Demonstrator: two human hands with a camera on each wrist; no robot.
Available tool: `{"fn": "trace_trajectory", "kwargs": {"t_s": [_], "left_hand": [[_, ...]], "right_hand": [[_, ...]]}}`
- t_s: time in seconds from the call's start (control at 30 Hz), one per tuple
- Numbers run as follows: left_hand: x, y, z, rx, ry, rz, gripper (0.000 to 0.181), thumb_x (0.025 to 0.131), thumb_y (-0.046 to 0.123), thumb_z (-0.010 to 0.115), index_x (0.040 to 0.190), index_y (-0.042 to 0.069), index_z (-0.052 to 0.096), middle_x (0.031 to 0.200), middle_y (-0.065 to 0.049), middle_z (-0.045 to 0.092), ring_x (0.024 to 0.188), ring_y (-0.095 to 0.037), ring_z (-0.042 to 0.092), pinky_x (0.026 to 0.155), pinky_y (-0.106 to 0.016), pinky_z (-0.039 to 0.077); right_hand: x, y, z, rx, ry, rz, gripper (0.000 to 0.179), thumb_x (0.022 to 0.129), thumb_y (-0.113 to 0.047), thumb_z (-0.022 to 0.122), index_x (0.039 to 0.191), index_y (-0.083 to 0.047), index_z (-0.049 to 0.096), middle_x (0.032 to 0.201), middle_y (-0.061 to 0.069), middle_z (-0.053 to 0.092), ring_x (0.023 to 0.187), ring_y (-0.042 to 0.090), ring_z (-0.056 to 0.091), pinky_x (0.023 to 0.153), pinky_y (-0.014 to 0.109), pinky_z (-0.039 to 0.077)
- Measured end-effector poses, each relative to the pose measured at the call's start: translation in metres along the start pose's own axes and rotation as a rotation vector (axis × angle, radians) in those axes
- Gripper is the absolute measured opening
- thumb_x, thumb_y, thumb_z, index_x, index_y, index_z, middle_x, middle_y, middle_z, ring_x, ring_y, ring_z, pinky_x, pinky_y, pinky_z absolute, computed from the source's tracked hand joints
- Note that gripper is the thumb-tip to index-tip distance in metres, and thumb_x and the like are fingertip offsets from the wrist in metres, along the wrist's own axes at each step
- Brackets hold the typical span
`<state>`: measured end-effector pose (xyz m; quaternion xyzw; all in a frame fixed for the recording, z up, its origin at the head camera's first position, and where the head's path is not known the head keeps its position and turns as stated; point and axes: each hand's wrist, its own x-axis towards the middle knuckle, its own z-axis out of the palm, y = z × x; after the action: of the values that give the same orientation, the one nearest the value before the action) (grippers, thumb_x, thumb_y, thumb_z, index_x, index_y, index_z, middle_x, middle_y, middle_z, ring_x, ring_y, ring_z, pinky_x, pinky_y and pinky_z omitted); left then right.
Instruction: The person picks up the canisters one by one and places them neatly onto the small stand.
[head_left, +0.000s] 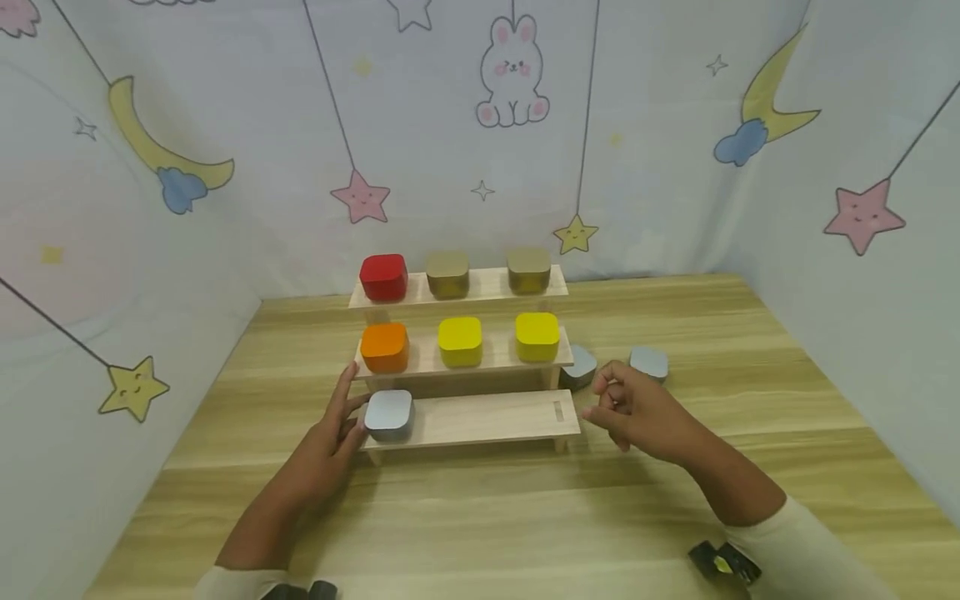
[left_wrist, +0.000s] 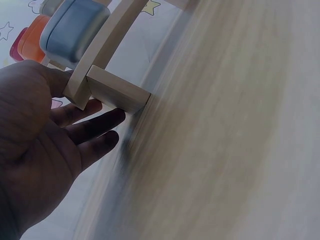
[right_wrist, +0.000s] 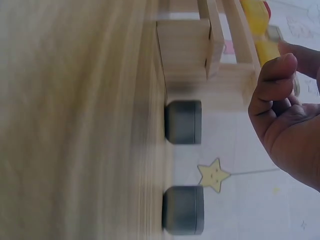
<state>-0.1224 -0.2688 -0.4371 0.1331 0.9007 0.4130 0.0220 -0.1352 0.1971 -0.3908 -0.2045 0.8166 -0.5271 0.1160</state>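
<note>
A three-step wooden display rack (head_left: 480, 419) stands on the table. At the left end of its lowest step sits a silver rounded-square tin (head_left: 389, 415). My left hand (head_left: 327, 446) is at the rack's left end, fingers loosely extended beside the steps and thumb close to the silver tin. In the left wrist view, the fingers (left_wrist: 95, 127) are by the step's end and leg. My right hand (head_left: 637, 412) hovers off the rack's right end, its fingers loosely bent and holding nothing. Near it, two more silver tins (head_left: 649, 363) (right_wrist: 184, 210) rest on the table.
The middle step carries an orange tin (head_left: 385, 347) and two yellow tins (head_left: 460, 341). On the top step are a red tin (head_left: 384, 277) and two gold tins (head_left: 528, 271). A white printed cloth (head_left: 450, 150) hangs behind the wooden table (head_left: 480, 517).
</note>
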Motion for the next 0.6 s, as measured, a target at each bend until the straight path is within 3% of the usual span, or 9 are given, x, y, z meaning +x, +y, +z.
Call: {"fn": "trace_trajectory", "kwargs": {"t_s": [0.33, 0.6], "left_hand": [[0.001, 0.001, 0.001, -0.004, -0.005, -0.019, 0.094, 0.116, 0.007, 0.05, 0.174, 0.043, -0.014, 0.17, -0.031, 0.042, 0.143, -0.053, 0.06, 0.117, -0.066, 0.05], [0.001, 0.002, 0.001, -0.002, -0.007, -0.018, 0.094, 0.116, 0.008, 0.051, 0.174, 0.042, -0.014, 0.17, -0.032, 0.042, 0.143, -0.053, 0.061, 0.116, -0.065, 0.051]], "right_hand": [[0.004, 0.025, -0.044, 0.066, 0.187, 0.063, 0.043, 0.11, -0.021, 0.068, 0.136, -0.001, 0.039, 0.072, -0.002, 0.052, 0.054, 0.014, 0.045, 0.054, 0.038, 0.047], [0.006, 0.05, -0.067, 0.022, 0.24, 0.16, 0.057, 0.111, -0.029, 0.067, 0.145, 0.001, 0.031, 0.076, -0.003, 0.051, 0.059, 0.013, 0.044, 0.058, 0.037, 0.049]]}}
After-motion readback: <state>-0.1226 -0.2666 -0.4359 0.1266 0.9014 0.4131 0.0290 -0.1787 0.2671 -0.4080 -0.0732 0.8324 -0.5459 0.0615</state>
